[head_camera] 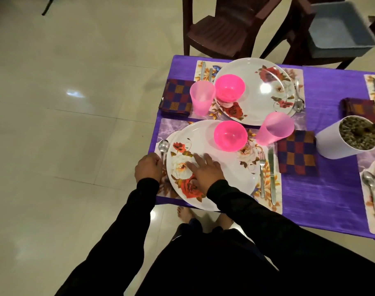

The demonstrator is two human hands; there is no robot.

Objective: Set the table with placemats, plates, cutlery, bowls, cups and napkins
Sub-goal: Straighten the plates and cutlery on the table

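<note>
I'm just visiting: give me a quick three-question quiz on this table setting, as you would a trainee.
1. True or false: the left hand grips the spoon beside the near plate.
2. What does the right hand do? A) lifts a cup B) lies flat on the near plate C) folds a napkin
3. Fill in: the near pink bowl sits on the ____.

Key
1. True
2. B
3. Near plate, at its far edge; the fork and knife lie on its other side.

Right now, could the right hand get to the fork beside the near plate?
Probably yes. The right hand lies flat on the near plate, and the fork sits just past the plate's right rim with only bare plate between them.
</note>
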